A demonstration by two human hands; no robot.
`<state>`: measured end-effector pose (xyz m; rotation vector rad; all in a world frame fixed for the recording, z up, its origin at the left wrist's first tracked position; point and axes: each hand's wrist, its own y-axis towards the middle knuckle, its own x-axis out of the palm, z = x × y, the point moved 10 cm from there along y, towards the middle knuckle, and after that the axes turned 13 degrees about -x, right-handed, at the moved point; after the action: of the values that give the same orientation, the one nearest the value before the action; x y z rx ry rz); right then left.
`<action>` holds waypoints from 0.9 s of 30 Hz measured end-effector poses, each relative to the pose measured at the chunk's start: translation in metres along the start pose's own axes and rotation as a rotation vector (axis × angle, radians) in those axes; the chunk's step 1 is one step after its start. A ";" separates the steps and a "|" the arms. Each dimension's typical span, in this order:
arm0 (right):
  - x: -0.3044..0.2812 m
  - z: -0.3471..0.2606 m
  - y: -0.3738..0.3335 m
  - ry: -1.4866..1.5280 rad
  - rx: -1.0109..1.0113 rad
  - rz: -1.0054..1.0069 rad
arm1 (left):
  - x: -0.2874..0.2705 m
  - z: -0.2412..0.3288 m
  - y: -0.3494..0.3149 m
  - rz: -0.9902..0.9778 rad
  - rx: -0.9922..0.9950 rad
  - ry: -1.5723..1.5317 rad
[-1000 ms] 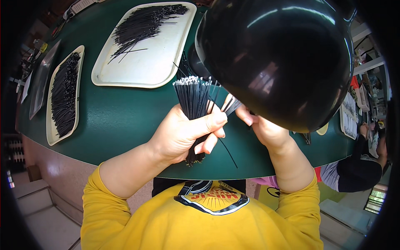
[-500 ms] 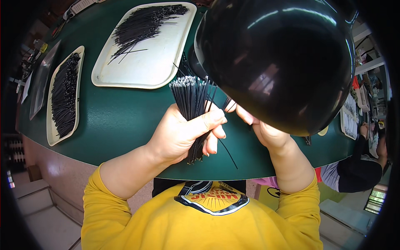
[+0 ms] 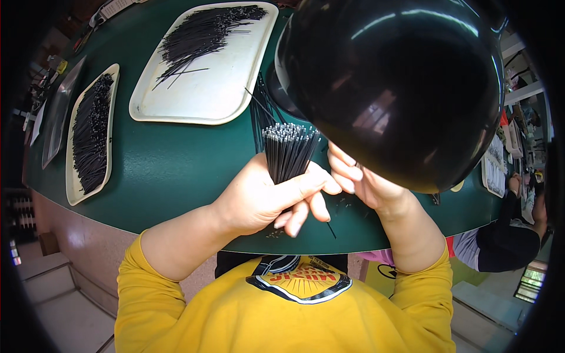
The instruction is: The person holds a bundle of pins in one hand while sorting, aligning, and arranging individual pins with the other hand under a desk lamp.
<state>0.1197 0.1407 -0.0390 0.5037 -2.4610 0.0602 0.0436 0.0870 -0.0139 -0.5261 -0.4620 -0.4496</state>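
Observation:
A thick bundle of thin black wires with silvery tips (image 3: 289, 154) stands nearly upright in my left hand (image 3: 256, 200), whose thumb and fingers wrap round it. Close by on its right, my right hand (image 3: 379, 189) has its fingers curled in toward the left thumb. The black dome-shaped shade covers part of that hand, so what its fingertips hold, if anything, cannot be made out. A single black wire (image 3: 332, 230) shows below the left fingers. More loose black wires (image 3: 259, 115) lie on the table behind the bundle.
A glossy black dome-shaped shade (image 3: 406, 100) hangs low over the right side. A large white tray (image 3: 194, 109) with black wires lies at the back, and a narrow tray (image 3: 74, 191) of wires sits on the left. The green table (image 3: 159, 170) curves round me. Another person's arm (image 3: 514, 183) shows far right.
The bundle has shifted right and sunk lower in my left hand, its tips now more evenly gathered. My right fingers have curled in more. Small bits now show on the table.

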 end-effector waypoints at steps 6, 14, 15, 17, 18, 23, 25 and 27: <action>0.043 -0.017 -0.002 -0.430 -0.073 -0.388 | -0.004 0.001 0.002 0.083 0.069 0.029; -0.005 -0.006 -0.002 -0.544 -0.040 -0.173 | -0.017 0.001 0.000 0.152 0.040 -0.152; -0.003 -0.007 -0.002 -0.533 -0.067 -0.182 | -0.017 0.002 0.000 0.148 0.055 -0.167; 0.008 -0.020 -0.003 -0.669 -0.278 -0.235 | -0.018 0.001 0.000 0.126 0.051 -0.159; 0.019 -0.028 -0.006 -0.812 -0.465 -0.277 | -0.016 0.000 0.001 0.103 0.048 -0.149; 0.010 -0.028 -0.003 -0.709 -0.362 -0.263 | -0.014 0.001 0.000 0.050 0.058 -0.222; -0.003 -0.026 -0.001 -0.497 -0.311 -0.131 | -0.010 0.000 0.001 0.006 0.043 -0.241; -0.002 -0.026 0.001 -0.373 -0.299 -0.130 | -0.013 -0.005 0.001 0.021 0.011 -0.282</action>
<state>0.1356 0.1469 -0.0196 0.5808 -2.7206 -0.4891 0.0350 0.0890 -0.0249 -0.5862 -0.7286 -0.3538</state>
